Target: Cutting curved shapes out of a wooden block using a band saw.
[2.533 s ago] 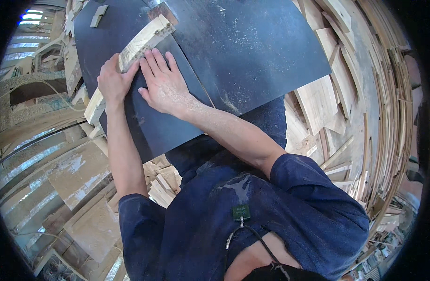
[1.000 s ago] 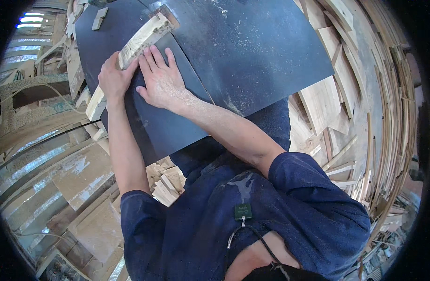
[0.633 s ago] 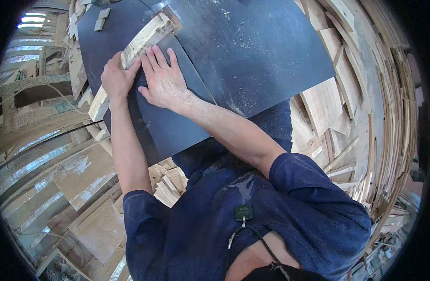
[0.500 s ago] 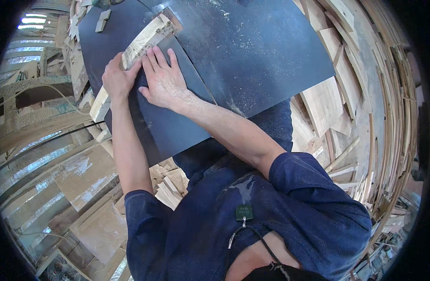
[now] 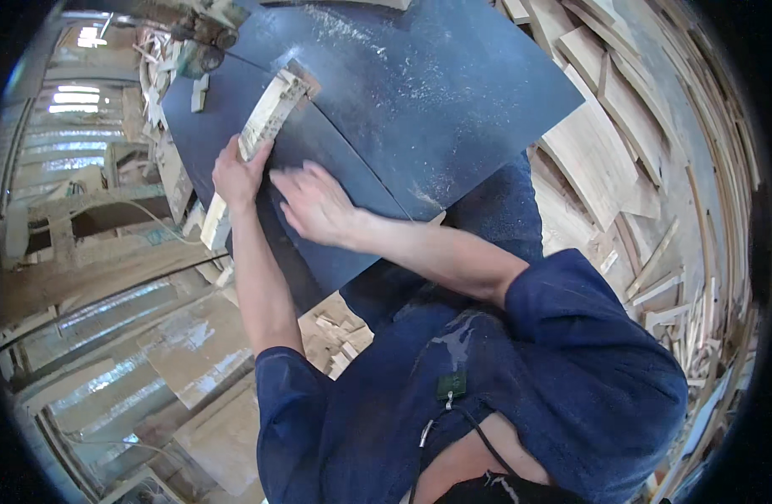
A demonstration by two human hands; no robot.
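Observation:
A long, slightly curved piece of pale wood (image 5: 270, 109) lies on a dark, flat machine table (image 5: 478, 101). My left hand (image 5: 240, 178) is closed around the wood's side, with the thumb on the edge nearer my right hand. My right hand (image 5: 317, 202) hovers or rests just to the right of the wood, apart from it. Motion smears its fingers somewhat, but they are stretched out and hold nothing. The wood's far end meets a small brownish insert in the tabletop; whatever is beneath that end is hidden.
Sawdust is scattered over the tabletop, which a dark seam crosses. A small wood block (image 5: 199, 94) sits near its left edge, by a machine part (image 5: 203, 57). Curved boards (image 5: 592, 147) are stacked at the right. Offcuts (image 5: 340, 332) lie below the table's front edge.
My right hand has come off the wood and drawn back toward me. My left hand keeps its hold on the wood. The whole view has shifted a little.

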